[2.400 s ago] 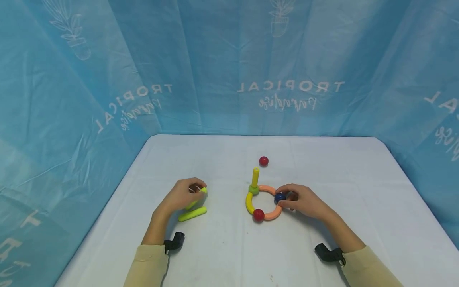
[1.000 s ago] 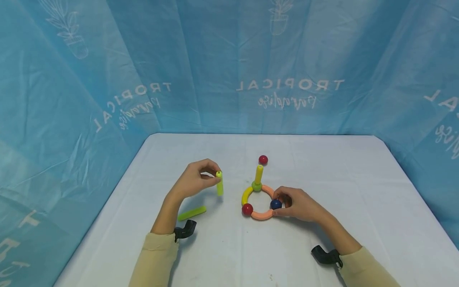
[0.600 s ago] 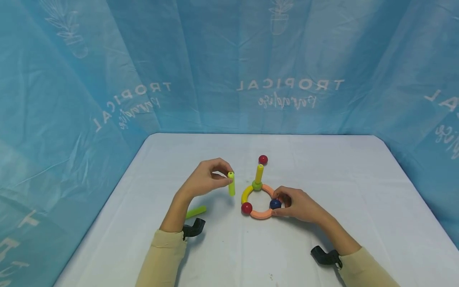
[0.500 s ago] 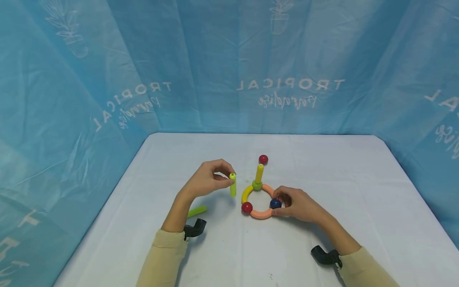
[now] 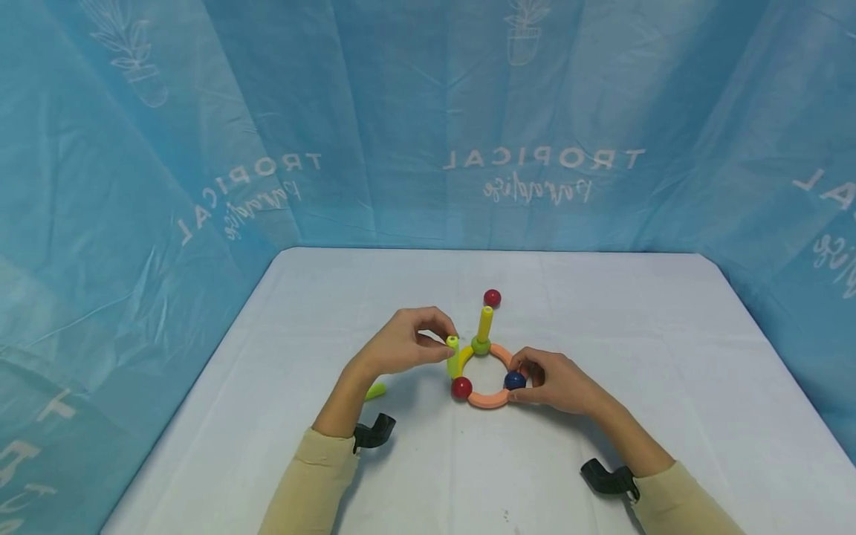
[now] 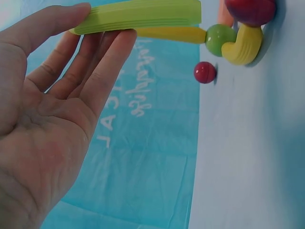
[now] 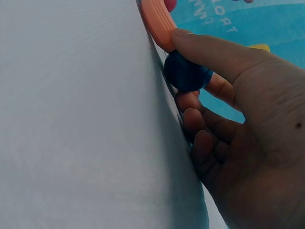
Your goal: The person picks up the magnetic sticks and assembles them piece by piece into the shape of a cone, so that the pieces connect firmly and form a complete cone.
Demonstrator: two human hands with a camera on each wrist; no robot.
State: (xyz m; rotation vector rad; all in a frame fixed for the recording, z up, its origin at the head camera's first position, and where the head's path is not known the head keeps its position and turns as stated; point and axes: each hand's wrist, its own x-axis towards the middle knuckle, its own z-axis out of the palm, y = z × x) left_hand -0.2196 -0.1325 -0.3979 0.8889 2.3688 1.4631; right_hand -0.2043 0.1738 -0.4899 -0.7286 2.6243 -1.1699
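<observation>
My left hand (image 5: pixel 404 345) pinches a lime-green stick (image 5: pixel 453 362) between thumb and fingertips, holding it upright. Its lower end hangs over a red ball (image 5: pixel 461 388); the left wrist view shows a small gap between stick and red ball (image 6: pixel 251 8). That ball belongs to a ring with orange curved rods (image 5: pixel 488 401), a yellow curved rod (image 5: pixel 466 357), a green ball (image 5: pixel 481 345) and a blue ball (image 5: pixel 514 381). A yellow stick (image 5: pixel 485 323) stands upright on the green ball. My right hand (image 5: pixel 558 380) grips the blue ball, its thumb near an orange rod (image 7: pixel 159 24).
Behind the ring lies a loose red ball (image 5: pixel 492 298). Another lime-green stick (image 5: pixel 376 391) rests on the white table (image 5: pixel 602 297), partly hidden by the left forearm. A blue printed curtain (image 5: pixel 401 148) closes off the back and sides.
The left hand has lifted the lime-green stick off the table, turned it upright and carried it right to the ring. The ring has shifted and turned slightly under the right hand's grip.
</observation>
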